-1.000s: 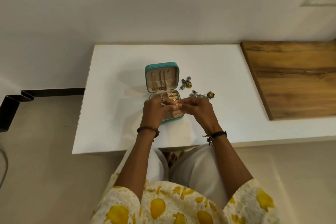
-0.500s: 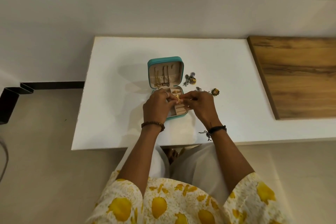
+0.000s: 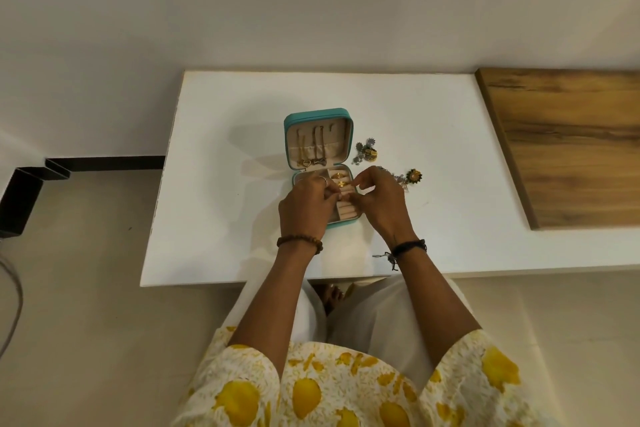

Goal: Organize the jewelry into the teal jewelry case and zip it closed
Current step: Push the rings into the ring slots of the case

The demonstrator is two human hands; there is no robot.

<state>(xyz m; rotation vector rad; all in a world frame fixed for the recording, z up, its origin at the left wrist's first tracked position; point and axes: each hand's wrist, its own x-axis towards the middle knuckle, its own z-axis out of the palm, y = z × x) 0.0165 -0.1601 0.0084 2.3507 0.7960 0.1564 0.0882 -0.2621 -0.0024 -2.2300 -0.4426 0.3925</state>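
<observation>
The teal jewelry case [image 3: 318, 114] lies open on the white table [image 3: 221, 218]. Thin chains with small pendants [image 3: 309, 161] hang in its beige lid. Two gold rings [image 3: 340, 180] rest in the far compartment of the lower tray [image 3: 346, 213]. My left hand [image 3: 306, 206] and my right hand [image 3: 381, 201] hover over that tray with their fingertips pinched together on a small jewelry piece, which is mostly hidden. Loose earrings lie to the right of the case: a silver and gold cluster [image 3: 366, 151] and a flower-shaped one [image 3: 414, 176].
A wooden board [image 3: 568, 146] covers the table's right end. The wall runs right behind the table. A black frame [image 3: 20, 198] stands on the floor at the left. My knees and a foot show below the near table edge.
Both hands have stayed pinched together over the lower tray, shifting slightly toward its far compartments. The case and the loose earrings have not moved.
</observation>
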